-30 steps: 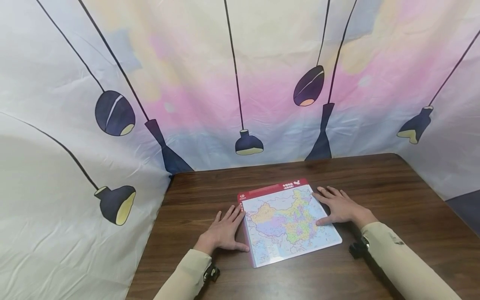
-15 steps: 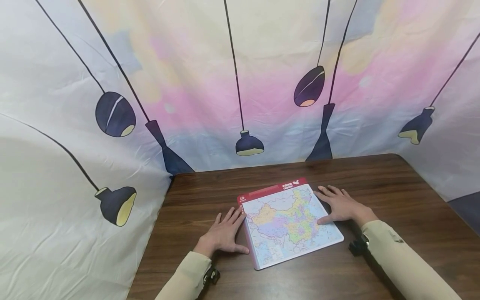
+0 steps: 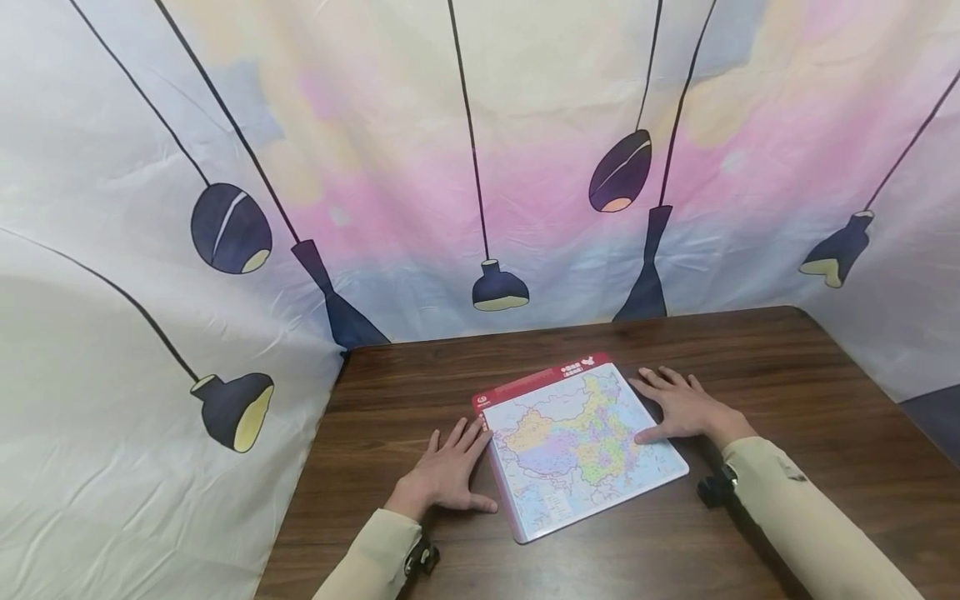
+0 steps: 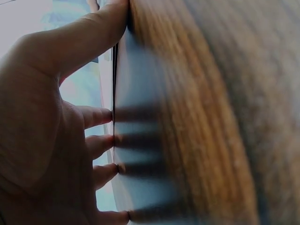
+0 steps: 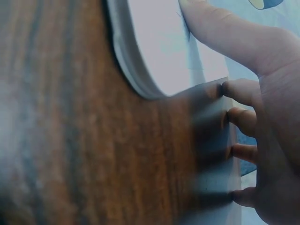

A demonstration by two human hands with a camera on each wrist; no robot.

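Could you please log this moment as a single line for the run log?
left hand: flat on table, beside map puzzle board | right hand: flat, thumb on board | board: flat, unlifted

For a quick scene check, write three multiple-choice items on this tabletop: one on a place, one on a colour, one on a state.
1. Where does the map board lie?
A. between the two hands
B. left of both hands
C. propped against the curtain

2. What colour is the band along the board's far edge?
A. green
B. red
C. black

3. How do the hands lie?
A. both clenched in fists
B. one raised in the air
C. both flat on the table with straight fingers

Answers:
1 A: the left hand is at the board's left edge and the right hand at its right edge.
2 B: a red strip runs along the far edge in the head view.
3 C: both lie palm down on the table, fingers straight, at the board's edges.
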